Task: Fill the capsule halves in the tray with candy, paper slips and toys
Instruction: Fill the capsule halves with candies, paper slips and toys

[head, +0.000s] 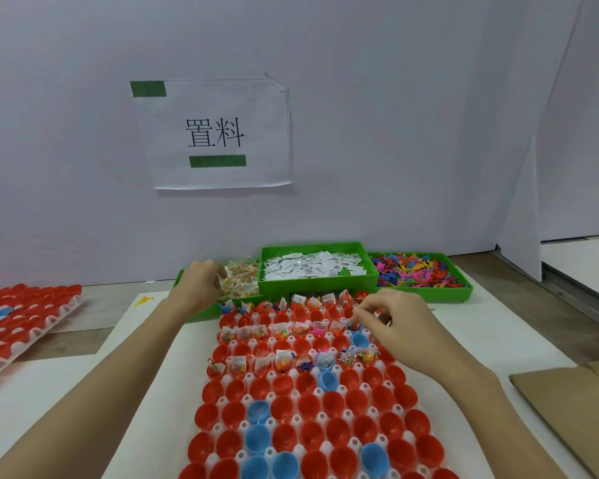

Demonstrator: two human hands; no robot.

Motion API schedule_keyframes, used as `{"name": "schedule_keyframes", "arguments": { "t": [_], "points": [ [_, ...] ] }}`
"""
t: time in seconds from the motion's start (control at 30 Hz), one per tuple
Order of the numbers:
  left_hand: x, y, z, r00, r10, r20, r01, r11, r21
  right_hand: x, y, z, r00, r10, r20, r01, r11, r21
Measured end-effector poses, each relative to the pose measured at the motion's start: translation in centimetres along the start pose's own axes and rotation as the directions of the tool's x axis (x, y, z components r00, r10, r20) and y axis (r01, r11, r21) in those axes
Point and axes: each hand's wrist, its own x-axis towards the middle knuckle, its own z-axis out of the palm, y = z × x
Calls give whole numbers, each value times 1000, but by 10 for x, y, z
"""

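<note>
A white tray in front of me holds rows of red and a few blue capsule halves. The far rows carry candy packets, paper slips and small toys; the near rows are bare. My left hand reaches into the green bin of candy packets, fingers curled among them. My right hand hovers over the tray's far right side, its fingertips pinching something small that I cannot make out. A green bin of white paper slips and one of coloured plastic toys stand behind the tray.
A second tray of red and blue capsule halves lies at the left. A sheet of brown cardboard lies at the right. A white wall with a taped paper sign rises just behind the bins.
</note>
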Motion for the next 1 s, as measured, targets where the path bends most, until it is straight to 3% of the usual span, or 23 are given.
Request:
{"name": "schedule_keyframes", "arguments": {
  "t": [0.2,0.33,0.43,0.53,0.77,0.87,1.0],
  "points": [
    [-1,-5,-7,981,-5,-193,-5,999,-50,1,2,1,1000,8,-1,-8,1000,2],
    [-23,-1,-18,934,-95,-344,-17,951,-310,1,5,3,1000,21,5,-21,1000,-18],
    [-63,13,-19,939,-171,-298,-38,810,-585,2,7,5,1000,28,3,-28,999,-27],
    [-109,26,-12,959,-147,-242,-83,671,-737,3,5,7,1000,28,11,-28,999,-38],
    [-152,39,-1,951,-159,-264,-137,549,-824,2,-12,21,992,16,-122,7,982,189],
    [-156,41,5,956,-127,-264,-159,534,-831,20,-17,33,989,-2,-150,20,992,122],
    [-158,39,8,953,-60,-298,-225,521,-824,72,-29,43,997,-10,-76,6,999,-49]
  ]
}}
